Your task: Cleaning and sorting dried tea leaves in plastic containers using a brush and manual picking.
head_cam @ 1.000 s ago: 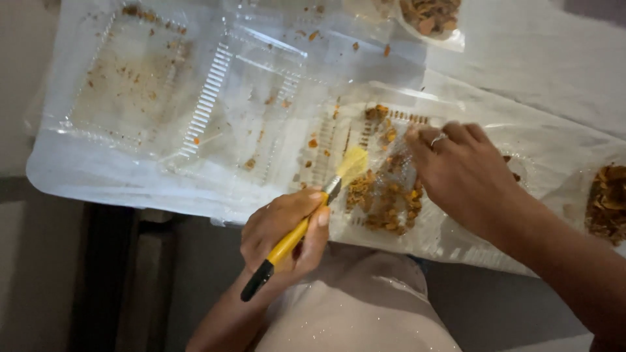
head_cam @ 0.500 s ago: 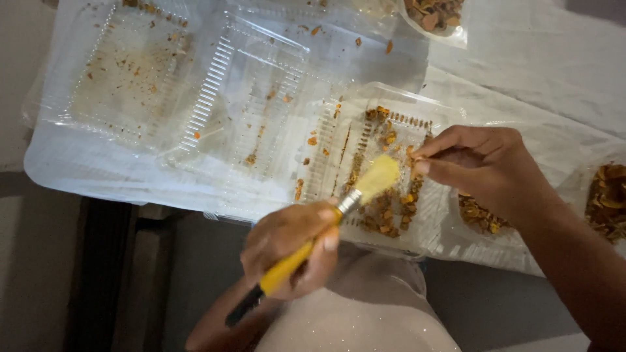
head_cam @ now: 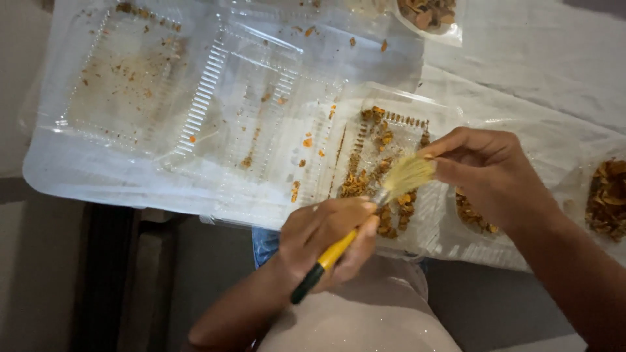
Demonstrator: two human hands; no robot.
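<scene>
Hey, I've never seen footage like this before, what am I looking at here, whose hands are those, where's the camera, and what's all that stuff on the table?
There is no machine here: these are a person's two bare hands, filmed by a camera worn on the head and looking down, so you see them from above.

The left hand grips a brush with a yellow and black handle and pale bristles, the bristles lying close to the right hand's fingers. The right hand is curled over a clear plastic tray that holds orange-brown crumbly bits; whether it pinches something is too hard to tell.

To the left sit two more clear trays, mostly bare with scattered crumbs. All of this rests on a clear plastic sheet over a white cloth. More brown pieces show at the top edge and the far right.
</scene>
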